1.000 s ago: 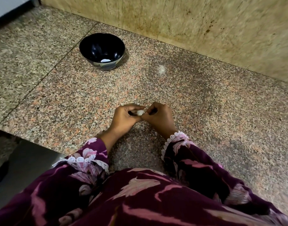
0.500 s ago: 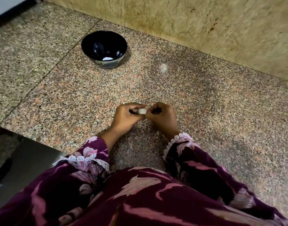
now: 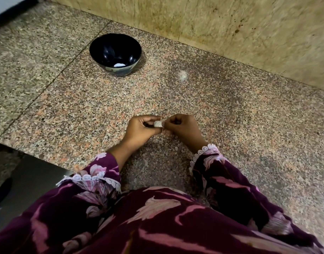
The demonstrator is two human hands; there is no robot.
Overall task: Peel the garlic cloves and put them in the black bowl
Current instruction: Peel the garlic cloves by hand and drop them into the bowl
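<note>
Both hands meet over the near speckled granite counter (image 3: pixel 231 110): left hand (image 3: pixel 141 132) pinches a small white garlic clove (image 3: pixel 158 124), right hand (image 3: pixel 183 128) plucks its skin. Peeling underway; next comes carrying it far-left to the glossy black bowl (image 3: pixel 102 50).

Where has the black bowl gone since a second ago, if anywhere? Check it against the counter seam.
No. The black bowl sits just as close to the counter seam and the pale spot; only the camera shifted.
</note>
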